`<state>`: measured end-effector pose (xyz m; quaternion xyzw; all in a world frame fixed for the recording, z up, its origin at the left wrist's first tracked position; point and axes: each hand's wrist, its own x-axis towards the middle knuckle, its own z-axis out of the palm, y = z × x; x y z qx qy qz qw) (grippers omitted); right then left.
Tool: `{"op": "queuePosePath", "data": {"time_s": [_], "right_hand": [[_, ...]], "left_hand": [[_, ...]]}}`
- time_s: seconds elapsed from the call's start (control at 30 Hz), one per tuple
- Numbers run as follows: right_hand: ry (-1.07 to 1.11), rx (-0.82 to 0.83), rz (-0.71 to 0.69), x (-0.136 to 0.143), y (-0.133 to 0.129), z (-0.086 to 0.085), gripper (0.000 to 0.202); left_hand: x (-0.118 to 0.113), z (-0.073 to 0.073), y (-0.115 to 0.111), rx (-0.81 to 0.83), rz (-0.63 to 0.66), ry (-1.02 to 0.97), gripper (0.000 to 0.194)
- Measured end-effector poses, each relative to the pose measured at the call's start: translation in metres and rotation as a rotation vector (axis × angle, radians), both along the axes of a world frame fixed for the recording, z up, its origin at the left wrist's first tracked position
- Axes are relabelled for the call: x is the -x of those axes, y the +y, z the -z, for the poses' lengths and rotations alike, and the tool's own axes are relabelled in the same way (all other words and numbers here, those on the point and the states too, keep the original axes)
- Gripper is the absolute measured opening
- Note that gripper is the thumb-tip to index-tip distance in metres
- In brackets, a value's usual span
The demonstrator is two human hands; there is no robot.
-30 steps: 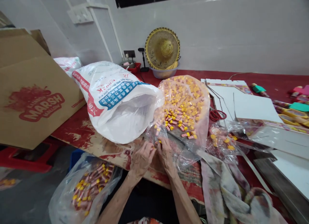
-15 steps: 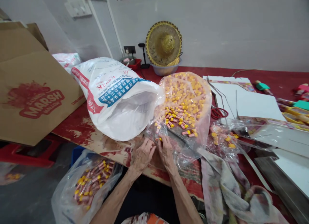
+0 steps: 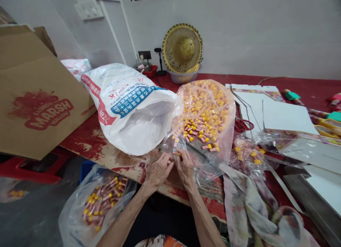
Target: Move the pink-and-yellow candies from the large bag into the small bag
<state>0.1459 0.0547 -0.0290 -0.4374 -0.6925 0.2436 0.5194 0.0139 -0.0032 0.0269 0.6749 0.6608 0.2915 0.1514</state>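
My left hand (image 3: 159, 169) is closed at the table's front edge, fingers curled together; whatever they hold is hidden. Just beside it, my right hand (image 3: 185, 167) pinches a small yellow-capped tube (image 3: 178, 154), mostly covered by the fingers. Beyond my hands, a clear plastic bag (image 3: 227, 133) lies with its mouth towards me. Many pink-patterned tubes with yellow caps (image 3: 204, 113) fill it and spill near its opening. A white woven sack (image 3: 149, 133) gapes open to the left of this bag. Below the table edge on the left, another plastic bag (image 3: 70, 208) holds more such tubes.
A large cardboard box (image 3: 48, 80) stands at the left. A straw hat (image 3: 182, 48) leans at the wall in a basin (image 3: 183, 77). To the right are red-handled scissors (image 3: 243, 125), a small bag of tubes (image 3: 249, 152), a cloth (image 3: 255, 204) and white card sheets (image 3: 287, 115).
The whole view has shifted slightly. My hands stay close together at the same spot, with small movements of the fingers; the bags and sack lie as before.
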Motion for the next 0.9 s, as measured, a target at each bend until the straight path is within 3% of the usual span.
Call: {"op": "queuePosePath", "data": {"time_s": [0.2,0.43,0.53,0.67,0.8,0.9], "right_hand": [[-0.066,0.021,-0.179,0.003,-0.001,-0.002,0.028],[-0.027,-0.016,0.086,-0.002,0.001,-0.001,0.032],[-0.039,0.066,0.046,-0.004,0.002,-0.002,0.032],[-0.004,0.126,-0.043,-0.003,-0.001,-0.005,0.031],[0.038,0.190,-0.075,0.002,-0.004,-0.010,0.032],[0.030,0.181,-0.117,0.004,-0.004,-0.011,0.031]], "left_hand": [[0.004,0.006,-0.001,-0.065,-0.098,-0.095,0.012],[0.016,0.003,0.008,-0.233,-0.157,-0.084,0.011],[0.013,0.004,0.014,-0.144,-0.154,-0.154,0.012],[0.008,0.006,0.017,0.068,-0.126,-0.406,0.020],[0.008,0.003,0.013,0.063,-0.233,-0.477,0.030],[0.008,0.001,0.010,0.092,-0.199,-0.457,0.029]]}}
